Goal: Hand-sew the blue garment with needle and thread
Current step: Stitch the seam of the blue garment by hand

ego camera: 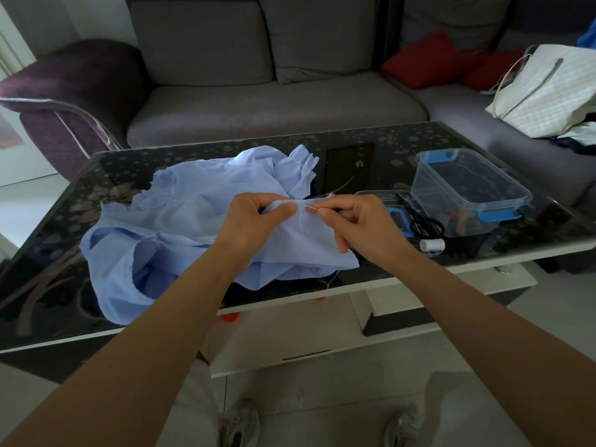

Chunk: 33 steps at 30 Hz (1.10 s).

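Garment: 1 blue garment, crumpled on the dark glass bench, near fold lifted.
Left: left hand, fingers pinching that fold.
Needle: 1 needle, tip at the fabric.
Right: right hand, thumb and forefinger gripping the needle.
Lid: 1 clear lid, holding 1 pair of scissors.
Spool: 1 white thread spool.
Box: 1 clear box with blue clips; contents unclear.

Dark glossy desk with a flowery pattern, clear plastic box with blue clips on its right side, black scissors just beside it. Grey sofa behind, red cushions, white bag, purple armchair left.
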Tool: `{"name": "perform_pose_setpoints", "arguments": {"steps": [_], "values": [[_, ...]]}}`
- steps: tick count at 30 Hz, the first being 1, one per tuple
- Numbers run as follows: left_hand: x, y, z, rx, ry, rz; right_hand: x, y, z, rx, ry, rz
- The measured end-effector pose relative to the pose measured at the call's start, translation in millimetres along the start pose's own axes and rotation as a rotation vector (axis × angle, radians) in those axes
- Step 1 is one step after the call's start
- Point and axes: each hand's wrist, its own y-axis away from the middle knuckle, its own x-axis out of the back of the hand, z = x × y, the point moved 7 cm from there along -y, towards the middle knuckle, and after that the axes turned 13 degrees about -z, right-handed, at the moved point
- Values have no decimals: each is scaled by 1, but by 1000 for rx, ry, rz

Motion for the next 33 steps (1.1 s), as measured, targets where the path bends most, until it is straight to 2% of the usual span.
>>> {"name": "perform_pose_setpoints", "arguments": {"steps": [27,33], "values": [[-2,-2,-4,-9,36,-34,-3,-3,0,-23,30,-32],[-4,-3,-3,-44,2,-42,-8,-3,-3,-56,71,-108]]}}
